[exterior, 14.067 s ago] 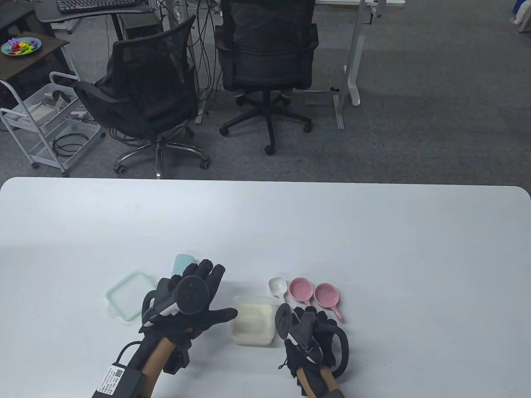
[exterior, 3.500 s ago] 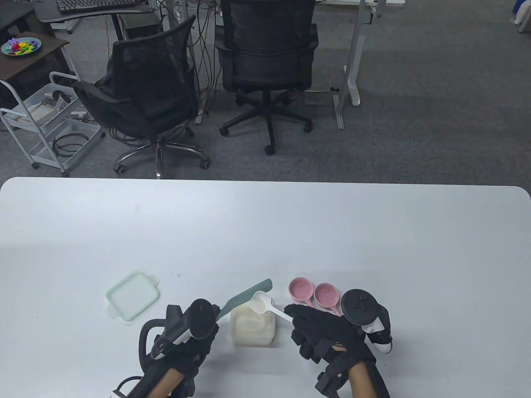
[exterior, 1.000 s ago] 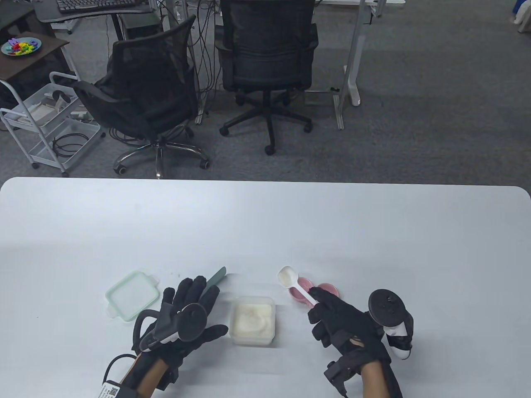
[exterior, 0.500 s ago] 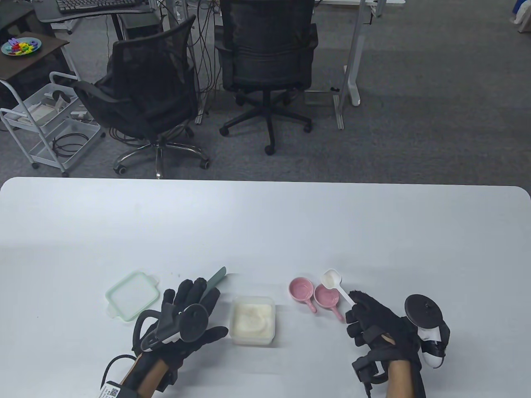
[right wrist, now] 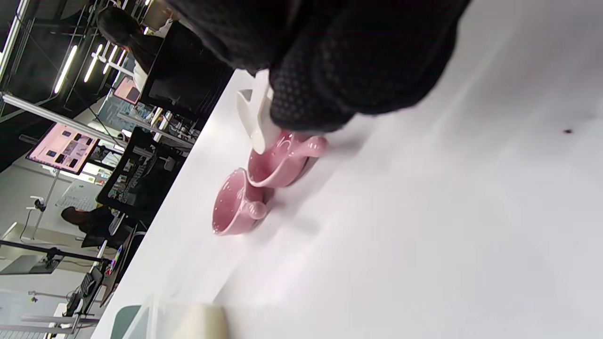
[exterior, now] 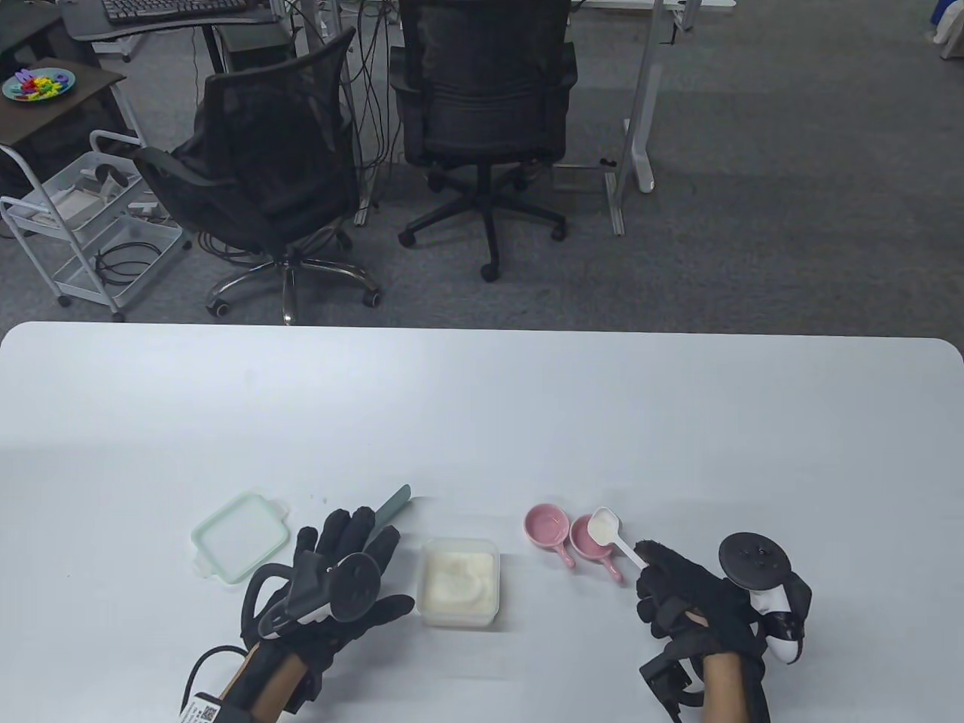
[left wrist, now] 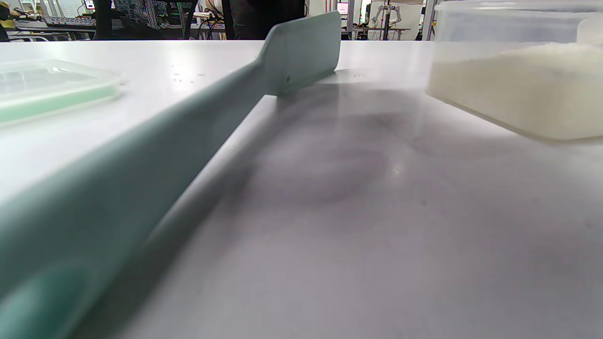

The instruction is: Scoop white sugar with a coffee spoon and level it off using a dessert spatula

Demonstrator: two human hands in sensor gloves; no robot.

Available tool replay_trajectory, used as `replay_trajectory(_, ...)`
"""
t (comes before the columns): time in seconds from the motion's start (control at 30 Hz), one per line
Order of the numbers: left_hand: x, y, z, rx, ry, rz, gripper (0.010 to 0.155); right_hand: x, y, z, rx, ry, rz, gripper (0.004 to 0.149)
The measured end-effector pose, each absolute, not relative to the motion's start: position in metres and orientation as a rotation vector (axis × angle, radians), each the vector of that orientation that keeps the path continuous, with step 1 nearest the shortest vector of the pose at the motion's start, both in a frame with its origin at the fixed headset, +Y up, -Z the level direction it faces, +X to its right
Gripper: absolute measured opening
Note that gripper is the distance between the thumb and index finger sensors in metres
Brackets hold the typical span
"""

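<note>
My right hand (exterior: 666, 580) pinches the handle of the white coffee spoon (exterior: 608, 527). The spoon's bowl hangs over the right pink dish (exterior: 587, 544); in the right wrist view the coffee spoon (right wrist: 256, 117) tilts down into that dish (right wrist: 282, 160). The clear box of white sugar (exterior: 459, 580) stands between my hands. The green dessert spatula (exterior: 395, 501) lies flat on the table, its handle under the straight fingers of my left hand (exterior: 346, 546). The left wrist view shows the spatula (left wrist: 212, 108) lying beside the sugar box (left wrist: 513, 84).
A second pink dish (exterior: 546, 525) sits left of the first, touching it. The green box lid (exterior: 241, 535) lies left of my left hand. The white table (exterior: 482, 407) stretches far back. Office chairs (exterior: 279, 181) stand beyond its far edge.
My right hand carried the spoon from above the left pink dish rightward, then lowered it over the right pink dish. My left hand and the spatula stayed put.
</note>
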State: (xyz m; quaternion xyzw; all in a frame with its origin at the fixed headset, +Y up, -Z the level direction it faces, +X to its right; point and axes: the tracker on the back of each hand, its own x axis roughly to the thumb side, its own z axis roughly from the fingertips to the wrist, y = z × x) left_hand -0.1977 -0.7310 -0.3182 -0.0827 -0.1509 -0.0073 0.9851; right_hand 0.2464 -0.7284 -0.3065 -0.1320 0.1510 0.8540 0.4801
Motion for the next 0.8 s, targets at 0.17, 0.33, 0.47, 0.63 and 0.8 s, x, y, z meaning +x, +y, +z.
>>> replay_trajectory(0.17, -0.197, -0.731, -0.318, -0.172, -0.302, -0.021, 0.093, 0.242, -0.727, -0.307, -0.314, 0.383, 2.142, 0.049)
replay_trajectory(0.33, -0.196, -0.731, -0.318, -0.171, -0.303, -0.020, 0.092, 0.239, -0.722, -0.307, -0.301, 0.366, 2.175, 0.049)
replay_trajectory(0.47, -0.196, -0.732, -0.318, -0.173, -0.304, -0.023, 0.092, 0.231, -0.715, -0.307, -0.295, 0.339, 2.281, 0.049)
replay_trajectory(0.63, -0.196, -0.732, -0.318, -0.173, -0.304, -0.022, 0.092, 0.211, -0.706, -0.306, -0.276, 0.299, 2.503, 0.049)
replay_trajectory(0.8, -0.195, -0.732, -0.318, -0.177, -0.304, -0.027, 0.092, 0.184, -0.696, -0.303, -0.277, 0.234, 2.795, 0.050)
